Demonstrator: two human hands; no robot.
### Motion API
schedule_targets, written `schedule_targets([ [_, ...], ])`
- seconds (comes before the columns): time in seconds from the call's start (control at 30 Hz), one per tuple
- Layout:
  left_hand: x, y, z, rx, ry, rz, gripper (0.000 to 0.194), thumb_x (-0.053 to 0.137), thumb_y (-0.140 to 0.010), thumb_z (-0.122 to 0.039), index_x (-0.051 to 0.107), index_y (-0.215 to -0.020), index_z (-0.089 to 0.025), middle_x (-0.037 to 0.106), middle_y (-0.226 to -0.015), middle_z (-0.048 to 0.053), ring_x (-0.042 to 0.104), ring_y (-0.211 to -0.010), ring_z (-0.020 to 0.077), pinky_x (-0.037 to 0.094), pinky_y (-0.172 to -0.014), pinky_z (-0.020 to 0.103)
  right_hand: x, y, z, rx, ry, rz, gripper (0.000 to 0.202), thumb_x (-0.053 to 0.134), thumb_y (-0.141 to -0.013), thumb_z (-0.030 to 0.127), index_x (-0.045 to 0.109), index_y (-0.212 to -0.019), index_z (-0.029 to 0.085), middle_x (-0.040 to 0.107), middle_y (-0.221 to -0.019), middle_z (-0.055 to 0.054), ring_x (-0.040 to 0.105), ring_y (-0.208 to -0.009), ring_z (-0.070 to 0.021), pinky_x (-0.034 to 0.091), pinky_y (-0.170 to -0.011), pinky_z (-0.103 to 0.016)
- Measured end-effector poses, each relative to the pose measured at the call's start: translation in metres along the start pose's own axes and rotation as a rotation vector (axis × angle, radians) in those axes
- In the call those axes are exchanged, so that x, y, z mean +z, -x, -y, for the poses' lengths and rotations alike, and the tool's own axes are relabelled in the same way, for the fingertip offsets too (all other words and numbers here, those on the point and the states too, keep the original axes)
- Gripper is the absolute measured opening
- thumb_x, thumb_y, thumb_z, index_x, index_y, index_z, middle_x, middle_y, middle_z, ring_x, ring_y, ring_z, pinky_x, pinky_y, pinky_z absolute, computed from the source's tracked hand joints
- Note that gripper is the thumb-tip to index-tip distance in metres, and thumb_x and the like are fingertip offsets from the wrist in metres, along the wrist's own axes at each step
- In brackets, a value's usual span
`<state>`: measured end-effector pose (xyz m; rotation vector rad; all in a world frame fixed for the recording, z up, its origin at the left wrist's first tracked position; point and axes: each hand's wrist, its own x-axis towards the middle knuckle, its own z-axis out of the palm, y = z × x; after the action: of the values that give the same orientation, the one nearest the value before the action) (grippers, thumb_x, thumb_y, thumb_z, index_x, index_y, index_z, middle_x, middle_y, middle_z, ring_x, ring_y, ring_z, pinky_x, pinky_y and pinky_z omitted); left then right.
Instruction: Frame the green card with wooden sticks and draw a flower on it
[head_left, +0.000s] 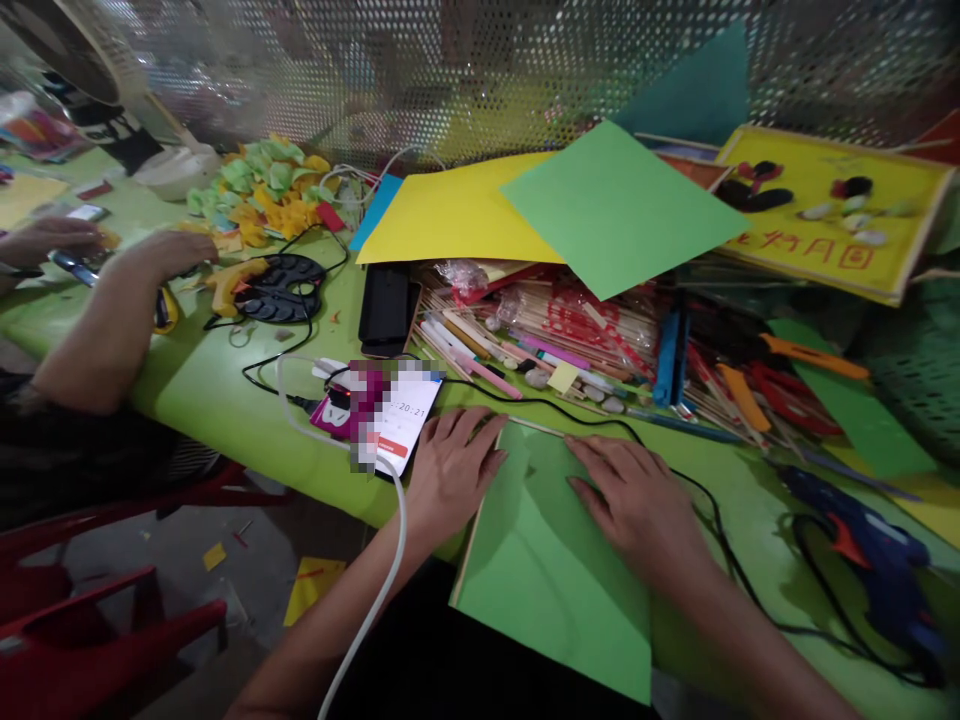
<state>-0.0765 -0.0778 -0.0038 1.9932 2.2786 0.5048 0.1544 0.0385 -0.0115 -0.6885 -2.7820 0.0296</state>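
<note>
A sheet of green paper (555, 570) lies before me, its lower part reaching past the table's front edge. Along its far edge runs a thin wooden stick (536, 428), and another strip lines its left edge. My left hand (457, 470) rests at the far left corner, fingertips touching the stick's left end, thumb apart on the paper. At the stick's right end, my right hand (637, 490) lies with its fingers stretched out and its thumb apart on the sheet. Just left of my left hand is a lit phone (405, 425) beside a purple power strip (330, 415).
A blue glue gun (862, 560) with a black cable lies at right. Sticks and pens (480, 350) are heaped behind my hands, under yellow (457, 210) and green card (622, 210). Across the left side reaches a co-worker's arm (105, 310), near a yellow glue gun (232, 285).
</note>
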Motion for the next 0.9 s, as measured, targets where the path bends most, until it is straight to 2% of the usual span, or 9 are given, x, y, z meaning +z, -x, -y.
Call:
schedule_targets([
  [0.13,0.002,0.002,0.002,0.001,0.013,-0.027,0.044,0.052,-0.103,-0.030,0.052,-0.147,-0.025,0.063,-0.139,0.009,0.056,-0.123,0.0286,0.045,-0.102,0.046,-0.007,0.005,-0.008,0.003,-0.020,-0.095,0.038,0.053,-0.102,0.028,0.065,-0.134,0.011,0.072,-0.119,-0.017,0.064,-0.107,-0.0298,0.050,-0.093,-0.044],
  [0.3,0.003,0.001,0.002,0.022,-0.020,-0.026,0.045,0.053,-0.103,-0.029,0.053,-0.147,-0.029,0.063,-0.139,0.008,0.056,-0.124,0.0297,0.046,-0.101,0.048,-0.019,0.019,-0.028,0.117,-0.017,-0.199,0.035,0.056,-0.101,0.026,0.066,-0.133,0.017,0.073,-0.113,-0.013,0.066,-0.102,-0.0287,0.049,-0.088,-0.043],
  [0.4,0.002,0.001,0.002,0.039,-0.047,-0.016,0.045,0.054,-0.102,-0.028,0.055,-0.147,-0.031,0.062,-0.140,0.007,0.055,-0.124,0.0307,0.047,-0.100,0.048,-0.021,0.024,-0.035,0.152,-0.042,-0.162,0.031,0.055,-0.101,0.026,0.070,-0.127,0.020,0.074,-0.109,-0.011,0.066,-0.099,-0.0273,0.049,-0.086,-0.042],
  [0.53,0.003,0.001,0.002,0.048,-0.078,-0.001,0.046,0.057,-0.101,-0.029,0.055,-0.147,-0.034,0.061,-0.141,0.007,0.055,-0.125,0.0315,0.046,-0.100,0.050,-0.019,0.023,-0.033,0.118,-0.078,-0.080,0.030,0.053,-0.101,0.027,0.072,-0.123,0.018,0.073,-0.107,-0.011,0.064,-0.097,-0.0268,0.049,-0.084,-0.040],
  [0.9,0.002,-0.001,0.001,0.050,-0.142,0.040,0.047,0.058,-0.100,-0.031,0.055,-0.147,-0.034,0.060,-0.139,0.009,0.054,-0.123,0.0335,0.047,-0.098,0.051,-0.016,0.019,-0.024,0.113,-0.040,-0.030,0.032,0.052,-0.102,0.027,0.071,-0.126,0.018,0.074,-0.109,-0.012,0.065,-0.098,-0.0274,0.049,-0.085,-0.041],
])
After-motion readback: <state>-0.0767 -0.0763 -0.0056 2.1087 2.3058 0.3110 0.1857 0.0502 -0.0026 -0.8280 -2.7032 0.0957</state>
